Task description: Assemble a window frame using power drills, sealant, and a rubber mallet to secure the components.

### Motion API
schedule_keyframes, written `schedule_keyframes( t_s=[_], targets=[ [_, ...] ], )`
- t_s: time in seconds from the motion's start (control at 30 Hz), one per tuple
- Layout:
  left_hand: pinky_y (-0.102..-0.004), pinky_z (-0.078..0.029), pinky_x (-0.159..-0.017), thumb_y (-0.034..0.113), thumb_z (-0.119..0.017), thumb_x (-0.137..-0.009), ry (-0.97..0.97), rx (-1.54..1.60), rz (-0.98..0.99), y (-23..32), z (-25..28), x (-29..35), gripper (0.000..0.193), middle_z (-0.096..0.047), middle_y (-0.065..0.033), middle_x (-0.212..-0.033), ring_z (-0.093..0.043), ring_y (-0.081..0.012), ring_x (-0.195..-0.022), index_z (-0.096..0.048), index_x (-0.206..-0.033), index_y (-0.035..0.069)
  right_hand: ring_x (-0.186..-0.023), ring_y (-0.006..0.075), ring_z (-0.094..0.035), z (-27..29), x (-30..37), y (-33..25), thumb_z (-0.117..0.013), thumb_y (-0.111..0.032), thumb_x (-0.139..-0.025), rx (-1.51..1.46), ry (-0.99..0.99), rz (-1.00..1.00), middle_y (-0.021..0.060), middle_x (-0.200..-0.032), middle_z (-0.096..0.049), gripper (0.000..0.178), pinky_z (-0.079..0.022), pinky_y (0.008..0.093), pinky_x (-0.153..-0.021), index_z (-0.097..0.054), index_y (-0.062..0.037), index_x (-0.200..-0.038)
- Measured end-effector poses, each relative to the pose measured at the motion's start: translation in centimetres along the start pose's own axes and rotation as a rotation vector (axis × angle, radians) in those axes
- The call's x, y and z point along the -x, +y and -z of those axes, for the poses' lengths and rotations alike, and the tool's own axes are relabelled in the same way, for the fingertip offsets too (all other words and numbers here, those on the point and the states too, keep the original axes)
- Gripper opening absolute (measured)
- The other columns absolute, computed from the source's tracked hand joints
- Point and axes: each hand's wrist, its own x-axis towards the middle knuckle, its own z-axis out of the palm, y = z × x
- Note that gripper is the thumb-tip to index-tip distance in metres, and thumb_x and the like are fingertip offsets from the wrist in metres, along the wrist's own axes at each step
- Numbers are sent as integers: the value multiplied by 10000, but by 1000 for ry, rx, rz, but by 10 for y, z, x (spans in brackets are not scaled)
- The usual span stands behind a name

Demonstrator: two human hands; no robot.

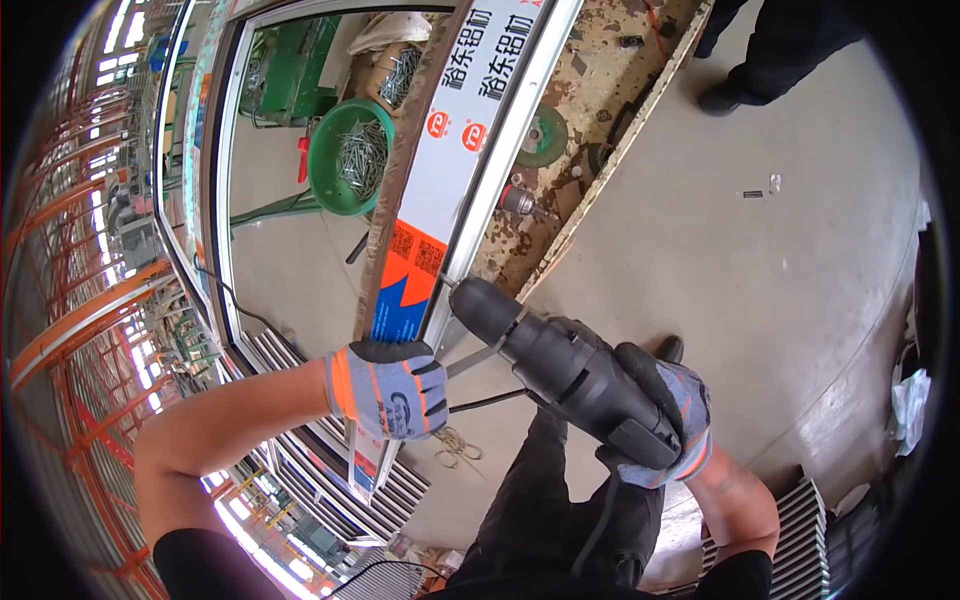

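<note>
Black, long-bodied power drill (570, 365) in the grey-and-orange gloved right hand (687, 405), nose at a long metal profile (452, 180) wrapped in white, orange and blue film.
Right fingers wrap the drill's rear, partly hidden; the matching gloved left hand (397, 393) curls over the profile, its grip impossible to tell. Bit contact is unclear.

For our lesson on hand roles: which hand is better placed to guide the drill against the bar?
Probably the right hand: it holds the drill by its rear, with the bit toward the bar. The left hand grips the bar, so seems better placed for steadying.
</note>
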Motion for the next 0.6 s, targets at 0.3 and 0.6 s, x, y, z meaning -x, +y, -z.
schedule_keyframes(
  t_s=[0.3,0.6],
  targets=[
    [-322,-463,-681,281,-594,-751,-47,18,-8,4,8,-3,152,-550,1,-714,-568,-188,-723,-537,-702,148,-735,307,-642,5,-13,-12,-774,-200,-641,165,-104,1,117,-929,-655,741,-518,376,-668,-524,42,-1295],
    [-360,-446,-790,303,-531,-843,-71,-1,-24,6,1,1,181,-563,-24,-782,-562,-212,-811,-553,-799,128,-824,314,-665,3,-13,-15,-741,-146,-609,46,-49,-56,125,-1011,-664,794,-524,352,-764,-484,50,-1335]
  ],
)
